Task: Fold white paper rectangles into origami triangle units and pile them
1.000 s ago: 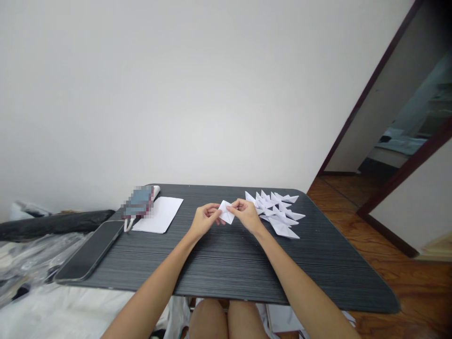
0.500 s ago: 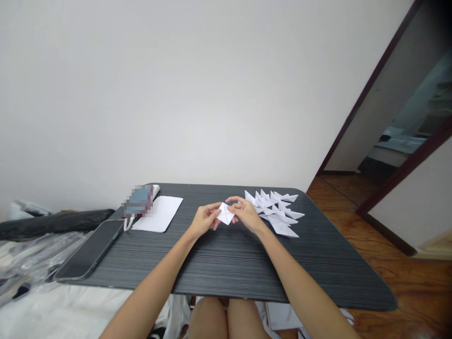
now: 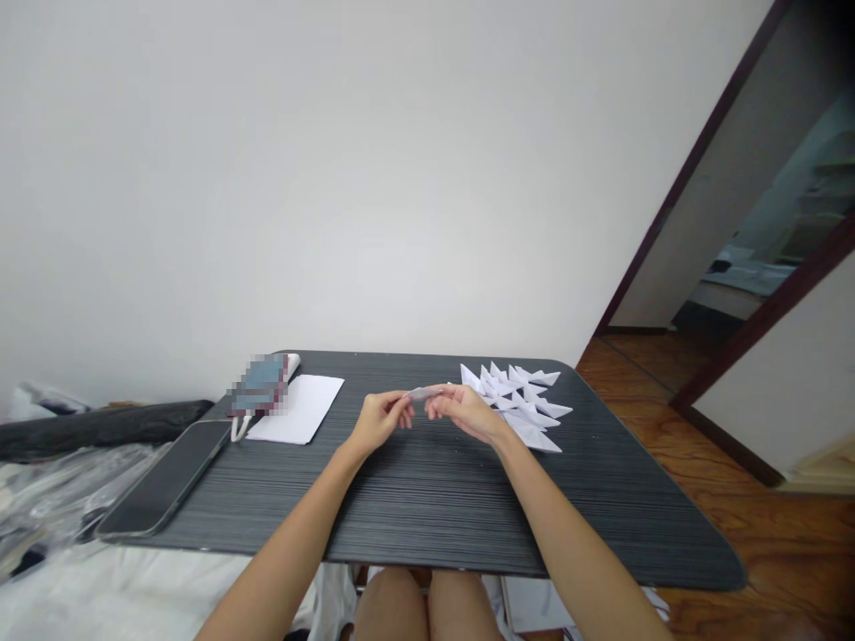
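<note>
Over the middle of a dark striped table [image 3: 434,499], my left hand [image 3: 379,418] and my right hand [image 3: 464,410] pinch the two ends of a small folded white paper piece [image 3: 423,393]. The piece is seen edge-on, so it looks like a thin strip between my fingertips. Both hands hover just above the tabletop. Right of my right hand lies a cluster of several folded white paper shapes [image 3: 525,405].
A flat white sheet [image 3: 297,408] lies at the back left, beside a blurred blue-grey object [image 3: 260,385]. A dark phone [image 3: 166,481] rests near the left edge. Wooden floor [image 3: 735,507] and a doorway lie to the right. A white wall stands behind.
The folded piece was held facing me as a small square; now it is turned flat and edge-on between both hands, slightly higher. The camera shifted a little.
</note>
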A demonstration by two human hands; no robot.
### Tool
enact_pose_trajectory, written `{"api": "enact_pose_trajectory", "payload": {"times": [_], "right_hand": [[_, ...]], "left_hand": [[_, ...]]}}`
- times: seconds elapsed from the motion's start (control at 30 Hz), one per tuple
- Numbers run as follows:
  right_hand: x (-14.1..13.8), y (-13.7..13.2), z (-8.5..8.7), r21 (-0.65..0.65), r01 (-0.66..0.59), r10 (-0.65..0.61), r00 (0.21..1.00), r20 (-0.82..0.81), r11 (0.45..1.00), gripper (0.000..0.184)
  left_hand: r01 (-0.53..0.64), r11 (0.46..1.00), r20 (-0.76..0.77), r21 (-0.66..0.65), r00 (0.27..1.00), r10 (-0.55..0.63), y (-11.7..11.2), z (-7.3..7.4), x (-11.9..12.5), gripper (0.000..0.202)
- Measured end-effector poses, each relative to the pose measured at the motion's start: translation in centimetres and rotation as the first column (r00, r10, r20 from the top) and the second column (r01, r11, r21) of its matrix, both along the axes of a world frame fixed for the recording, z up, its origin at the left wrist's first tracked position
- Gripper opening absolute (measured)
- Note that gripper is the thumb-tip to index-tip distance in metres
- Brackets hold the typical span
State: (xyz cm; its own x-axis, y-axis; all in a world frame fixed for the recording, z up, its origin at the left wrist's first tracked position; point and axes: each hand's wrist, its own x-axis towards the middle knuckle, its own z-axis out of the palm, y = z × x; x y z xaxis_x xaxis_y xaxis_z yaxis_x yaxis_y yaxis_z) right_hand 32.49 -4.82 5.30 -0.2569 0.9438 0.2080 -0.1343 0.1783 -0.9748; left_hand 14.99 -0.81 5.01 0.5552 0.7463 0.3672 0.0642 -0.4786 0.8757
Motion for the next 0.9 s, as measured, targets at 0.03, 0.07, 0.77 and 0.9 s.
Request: {"api": "enact_pose_trajectory", "payload": {"times": [0.03, 0.07, 0.77, 0.9], "right_hand": [[-0.1, 0.1, -0.2, 0.034, 0.039, -0.042, 0.995, 0.085, 0.999, 0.024], [-0.3, 0.1, -0.4, 0.081, 0.093, -0.106, 0.98, 0.167, 0.992, 0.02], [-0.3, -0.3, 0.4, -0.033, -0.062, 0.054, 0.977, -0.204, 0.998, 0.02], [-0.2, -0.4, 0.4, -0.004, -0.085, 0.084, 0.985, -0.149, 0.996, 0.017]], "left_hand": [[-0.034, 0.998, -0.053, 0.059, 0.998, 0.037, 0.0, 0.0, 0.0, 0.031], [-0.057, 0.991, -0.101, 0.124, 0.992, 0.07, 0.0, 0.1, -0.1, 0.033], [0.183, 0.893, 0.293, -0.41, 0.954, -0.061, -0.4, 0.9, -0.3, 0.03], [0.209, 0.88, 0.332, -0.427, 0.941, -0.063, -0.4, 0.9, -0.5, 0.025]]}}
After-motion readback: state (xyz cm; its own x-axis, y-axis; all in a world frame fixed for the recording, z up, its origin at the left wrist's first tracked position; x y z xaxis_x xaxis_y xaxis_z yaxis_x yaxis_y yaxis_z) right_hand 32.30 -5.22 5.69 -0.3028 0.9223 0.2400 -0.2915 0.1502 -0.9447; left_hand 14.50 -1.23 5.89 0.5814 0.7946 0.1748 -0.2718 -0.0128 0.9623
